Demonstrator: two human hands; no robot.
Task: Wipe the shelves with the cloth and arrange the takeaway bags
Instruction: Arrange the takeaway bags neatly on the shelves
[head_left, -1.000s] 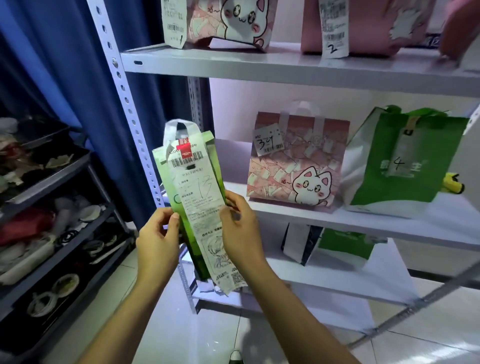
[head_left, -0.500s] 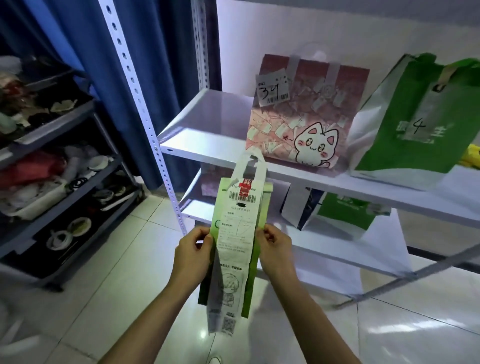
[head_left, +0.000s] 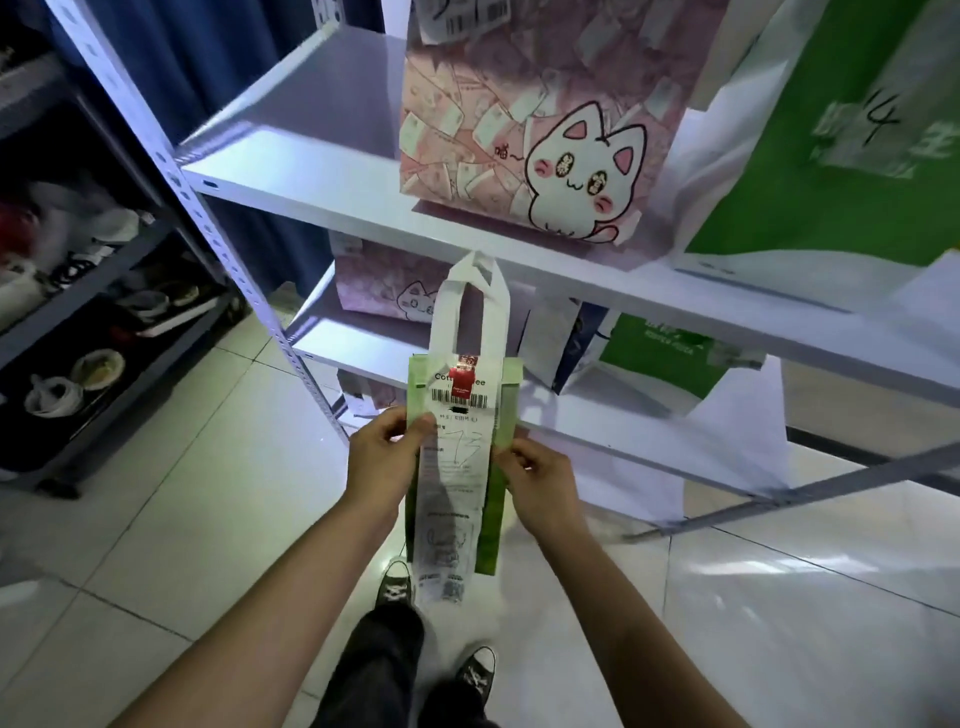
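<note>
I hold a narrow green takeaway bag (head_left: 496, 499) with white handles and a long receipt down its front, in front of the white shelf unit. My left hand (head_left: 382, 460) pinches its left edge and my right hand (head_left: 540, 480) pinches its right edge. The bag hangs upright over the floor, level with the lower shelf (head_left: 374, 348). On the middle shelf (head_left: 311, 156) stand a pink cat bag (head_left: 524, 145) and a green bag marked 4 (head_left: 841, 156). No cloth is visible.
The lower shelf holds a small pink cat bag (head_left: 384, 291), a white and blue bag (head_left: 561, 343) and a green bag (head_left: 670, 358). A dark rack with dishes (head_left: 78, 312) stands at the left. My feet (head_left: 441, 634) are on the tiled floor below.
The green bag has come down from beside the middle shelf to the lower shelf's height, and my view has tilted downward. Both hands keep their hold on its edges.
</note>
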